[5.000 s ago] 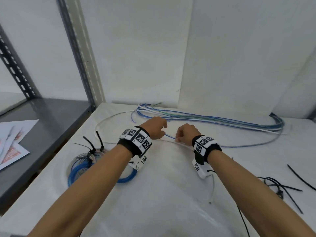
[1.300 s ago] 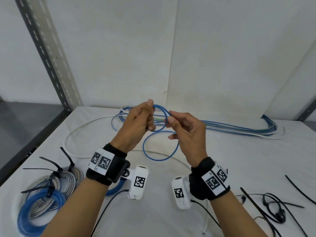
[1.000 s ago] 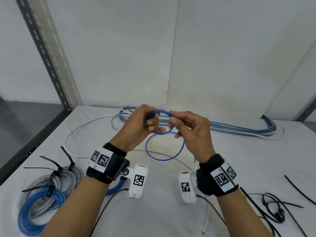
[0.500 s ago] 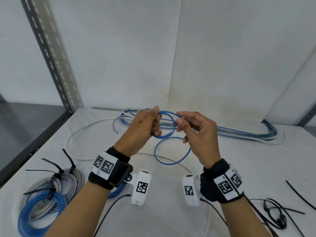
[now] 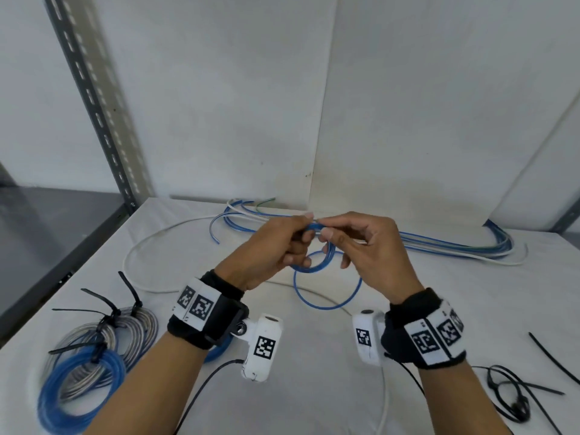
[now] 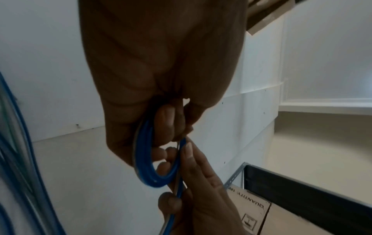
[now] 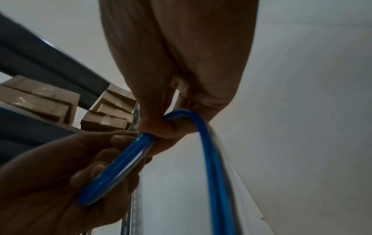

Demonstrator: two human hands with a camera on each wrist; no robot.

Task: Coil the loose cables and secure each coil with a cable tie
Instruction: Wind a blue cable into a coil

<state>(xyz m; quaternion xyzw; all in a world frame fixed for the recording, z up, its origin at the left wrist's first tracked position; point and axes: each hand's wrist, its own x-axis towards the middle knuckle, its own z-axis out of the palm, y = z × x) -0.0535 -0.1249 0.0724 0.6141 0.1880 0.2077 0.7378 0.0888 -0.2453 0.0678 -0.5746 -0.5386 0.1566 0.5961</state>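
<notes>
- Two hands meet above the middle of the white cloth-covered desk (image 5: 314, 387); half a second back they were a little apart, and now the left hand (image 5: 266, 249) and right hand (image 5: 373, 249) are almost touching at the top of the coil.
- Left fingers (image 6: 167, 120) are clamped round a small bundle of loops of the thin blue plastic-sheathed cable (image 5: 309, 262), which has grown tighter and thicker with one more turn laid in.
- Right fingers (image 7: 159, 127) pinch the same cable just beside the left thumb, feeding the next turn; a wider loose loop hangs below at 6 o'clock from the hands, over the desk.
- From the hands, the long bunch of loose blue and white cables (image 5: 439, 246) lies at 2 o'clock along the back wall, not yet coiled.
- At 8 o'clock sit the finished blue and grey coils with black ties (image 5: 94, 346); spare black cable ties (image 5: 518, 390) lie at 4 o'clock.
- My reading: winding is under way, with slack left to take in before any tie goes on, and several cables remain.
</notes>
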